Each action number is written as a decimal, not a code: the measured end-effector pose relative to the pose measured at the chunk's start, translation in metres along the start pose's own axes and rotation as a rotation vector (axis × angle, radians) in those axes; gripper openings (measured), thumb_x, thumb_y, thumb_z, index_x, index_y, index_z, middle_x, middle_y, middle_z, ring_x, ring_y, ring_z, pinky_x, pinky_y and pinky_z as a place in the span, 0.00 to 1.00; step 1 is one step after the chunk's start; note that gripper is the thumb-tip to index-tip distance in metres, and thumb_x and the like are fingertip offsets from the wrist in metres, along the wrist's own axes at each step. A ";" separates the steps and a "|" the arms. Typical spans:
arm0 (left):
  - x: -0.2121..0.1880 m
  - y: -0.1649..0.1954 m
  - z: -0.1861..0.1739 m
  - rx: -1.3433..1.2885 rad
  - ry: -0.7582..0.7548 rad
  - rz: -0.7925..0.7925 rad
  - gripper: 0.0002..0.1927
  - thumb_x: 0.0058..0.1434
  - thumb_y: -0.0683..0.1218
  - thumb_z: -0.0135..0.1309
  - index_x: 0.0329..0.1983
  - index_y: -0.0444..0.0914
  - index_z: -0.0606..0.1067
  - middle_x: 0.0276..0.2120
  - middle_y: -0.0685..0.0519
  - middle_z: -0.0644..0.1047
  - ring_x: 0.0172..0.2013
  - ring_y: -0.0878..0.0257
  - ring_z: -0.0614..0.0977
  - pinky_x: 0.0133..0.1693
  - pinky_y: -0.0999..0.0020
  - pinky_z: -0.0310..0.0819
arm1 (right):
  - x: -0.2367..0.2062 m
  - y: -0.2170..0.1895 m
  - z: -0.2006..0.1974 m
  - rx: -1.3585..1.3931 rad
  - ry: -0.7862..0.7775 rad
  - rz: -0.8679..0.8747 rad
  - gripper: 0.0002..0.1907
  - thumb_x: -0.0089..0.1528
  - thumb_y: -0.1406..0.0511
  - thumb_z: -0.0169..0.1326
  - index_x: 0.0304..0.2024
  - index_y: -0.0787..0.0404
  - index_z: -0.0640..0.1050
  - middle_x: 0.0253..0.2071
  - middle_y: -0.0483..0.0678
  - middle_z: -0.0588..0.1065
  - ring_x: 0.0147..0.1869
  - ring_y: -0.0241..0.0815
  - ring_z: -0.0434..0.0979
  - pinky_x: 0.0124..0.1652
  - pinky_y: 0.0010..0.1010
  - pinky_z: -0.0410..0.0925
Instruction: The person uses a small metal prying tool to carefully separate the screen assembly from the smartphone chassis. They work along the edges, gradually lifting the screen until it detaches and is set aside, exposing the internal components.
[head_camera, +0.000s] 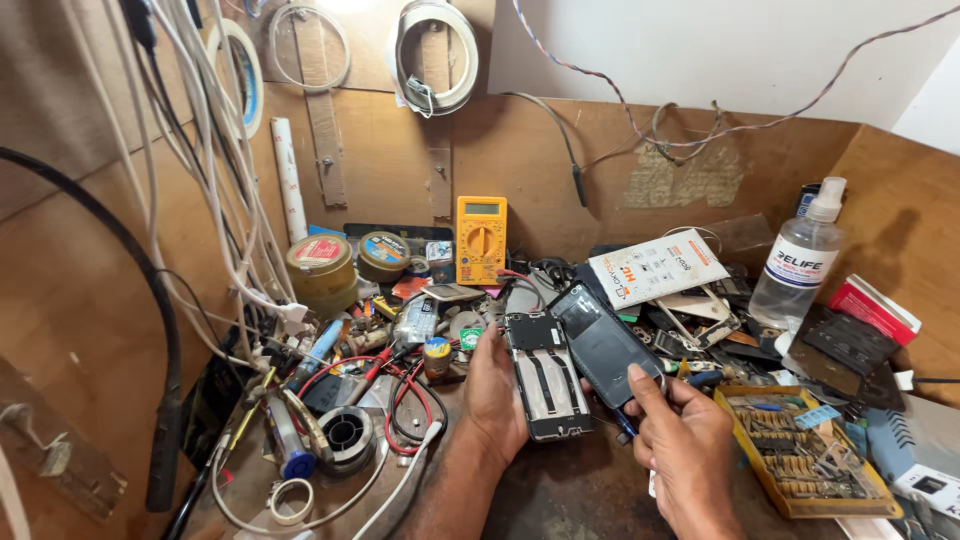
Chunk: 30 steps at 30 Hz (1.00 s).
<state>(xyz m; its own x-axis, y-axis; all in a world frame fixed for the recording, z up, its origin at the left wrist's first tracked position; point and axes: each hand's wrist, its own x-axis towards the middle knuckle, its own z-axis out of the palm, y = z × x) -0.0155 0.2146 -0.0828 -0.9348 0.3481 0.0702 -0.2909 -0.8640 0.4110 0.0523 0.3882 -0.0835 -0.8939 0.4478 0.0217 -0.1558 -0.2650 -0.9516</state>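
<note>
My left hand (495, 395) grips the left edge of an opened phone body (545, 375) that lies face up on the bench, its inner frame and board showing. My right hand (685, 440) pinches the lower corner of the phone's dark back cover (603, 342), which is lifted and swung off to the right of the body. A thin blue tool (625, 425) shows just under my right fingers.
A yellow multimeter (481, 238) leans on the back wall. Round tins (322, 265), a solder spool (347, 432) and red and black leads (400, 395) crowd the left. A spray bottle (800, 265), a yellow screw tray (805, 450) and a white packet (655, 265) sit right.
</note>
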 end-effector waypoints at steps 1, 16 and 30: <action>0.001 0.000 -0.003 0.008 -0.002 0.004 0.28 0.71 0.63 0.33 0.57 0.40 0.72 0.46 0.44 0.79 0.42 0.47 0.84 0.41 0.41 0.82 | 0.000 0.000 0.001 0.000 -0.003 0.000 0.16 0.62 0.64 0.61 0.27 0.71 0.73 0.16 0.42 0.62 0.13 0.27 0.49 0.14 0.25 0.45; 0.004 -0.006 -0.011 0.121 0.166 -0.055 0.27 0.72 0.62 0.34 0.55 0.38 0.74 0.41 0.42 0.81 0.38 0.48 0.85 0.41 0.48 0.82 | -0.022 -0.005 0.010 -0.398 0.057 -0.401 0.13 0.62 0.63 0.63 0.30 0.69 0.80 0.19 0.47 0.70 0.16 0.30 0.58 0.17 0.27 0.50; -0.010 -0.011 0.000 0.401 0.055 0.126 0.12 0.67 0.46 0.51 0.49 0.34 0.71 0.34 0.44 0.82 0.31 0.53 0.87 0.32 0.54 0.86 | -0.012 -0.002 0.002 -0.158 0.232 -0.262 0.18 0.64 0.64 0.61 0.22 0.63 0.71 0.18 0.46 0.69 0.15 0.31 0.57 0.16 0.27 0.49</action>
<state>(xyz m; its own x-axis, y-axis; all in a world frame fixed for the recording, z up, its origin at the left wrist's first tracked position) -0.0029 0.2206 -0.0876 -0.9707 0.2193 0.0980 -0.0817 -0.6850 0.7239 0.0623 0.3820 -0.0812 -0.7105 0.6691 0.2178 -0.2837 0.0108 -0.9588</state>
